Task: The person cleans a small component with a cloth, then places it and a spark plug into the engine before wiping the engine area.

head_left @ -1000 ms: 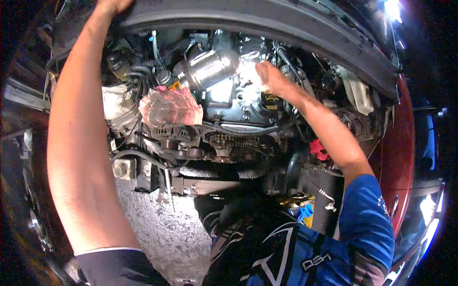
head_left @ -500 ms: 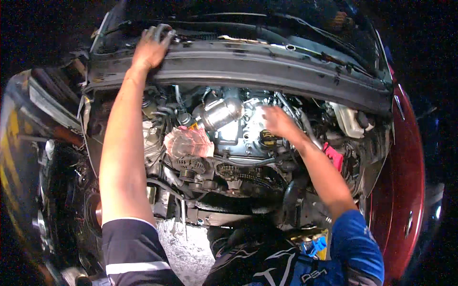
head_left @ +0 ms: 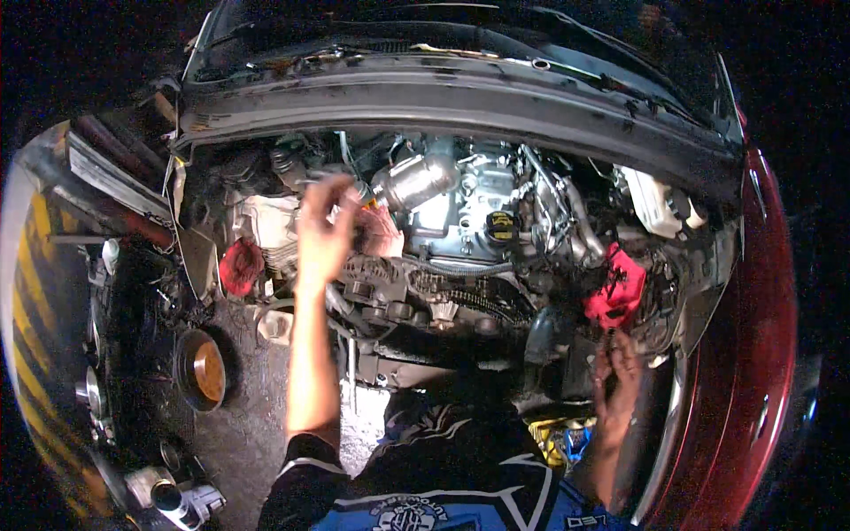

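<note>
My left hand [head_left: 329,221] is raised over the engine's left side beside a silver cylindrical part [head_left: 416,181]. Its fingers are curled and blurred; whether they grip the grey blur above them I cannot tell. A pink cloth [head_left: 385,230] lies just right of it. Low on the right, in shadow, my right hand [head_left: 615,372] has fingers stretched upward, just below a red cloth [head_left: 624,283]. A black cap [head_left: 501,226] sits on the engine cover [head_left: 438,230]. An exposed chain [head_left: 474,292] runs along the engine's front.
Another red cloth [head_left: 242,265] is at left. A pan [head_left: 202,372] of brown liquid and loose metal parts [head_left: 173,496] lie lower left, by a yellow-and-black striped structure [head_left: 44,265]. The cowl [head_left: 443,102] spans the top; a red fender [head_left: 753,354] borders the right.
My left hand has come down from the cowl onto the engine bay's left side. My right hand has left the engine top and moved down to the lower right.
</note>
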`<state>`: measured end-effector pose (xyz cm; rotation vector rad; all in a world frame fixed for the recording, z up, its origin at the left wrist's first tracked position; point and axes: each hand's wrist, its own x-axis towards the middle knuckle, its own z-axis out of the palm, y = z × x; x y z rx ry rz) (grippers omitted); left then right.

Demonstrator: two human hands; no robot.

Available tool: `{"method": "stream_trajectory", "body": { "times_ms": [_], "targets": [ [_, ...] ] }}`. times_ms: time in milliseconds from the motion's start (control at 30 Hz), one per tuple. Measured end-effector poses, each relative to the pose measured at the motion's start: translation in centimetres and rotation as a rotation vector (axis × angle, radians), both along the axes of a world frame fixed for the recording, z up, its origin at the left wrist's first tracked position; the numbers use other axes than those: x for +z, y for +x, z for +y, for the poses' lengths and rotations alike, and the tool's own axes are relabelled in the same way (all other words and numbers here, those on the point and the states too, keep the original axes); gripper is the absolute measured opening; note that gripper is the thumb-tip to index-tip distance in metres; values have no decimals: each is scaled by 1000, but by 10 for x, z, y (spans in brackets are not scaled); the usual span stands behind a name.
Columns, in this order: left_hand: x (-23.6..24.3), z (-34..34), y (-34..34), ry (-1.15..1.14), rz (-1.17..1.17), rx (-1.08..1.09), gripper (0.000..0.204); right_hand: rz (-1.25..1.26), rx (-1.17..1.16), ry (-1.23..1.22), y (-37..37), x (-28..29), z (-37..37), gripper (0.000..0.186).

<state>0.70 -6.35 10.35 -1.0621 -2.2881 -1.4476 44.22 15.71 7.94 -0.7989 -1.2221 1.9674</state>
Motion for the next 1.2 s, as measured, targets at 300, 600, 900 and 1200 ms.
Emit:
{"method": "stream_trajectory", "body": {
  "times_ms": [300,600,900,1200],
  "targets": [
    [-71,-31,20,-239,163,-33,30,170,336,-227,-62,6,-89,38],
    [-7,-24,172,441,-530,-344,60,-51,56,862,-186,-7,-164,36],
    [-68,-73,129,682,-832,132,51,21,790,1213,-205,-57,-215,65],
    [-84,-109,103,1042,-1518,-69,30,-8,538,476,-239,-79,-229,48]
  ]
}}
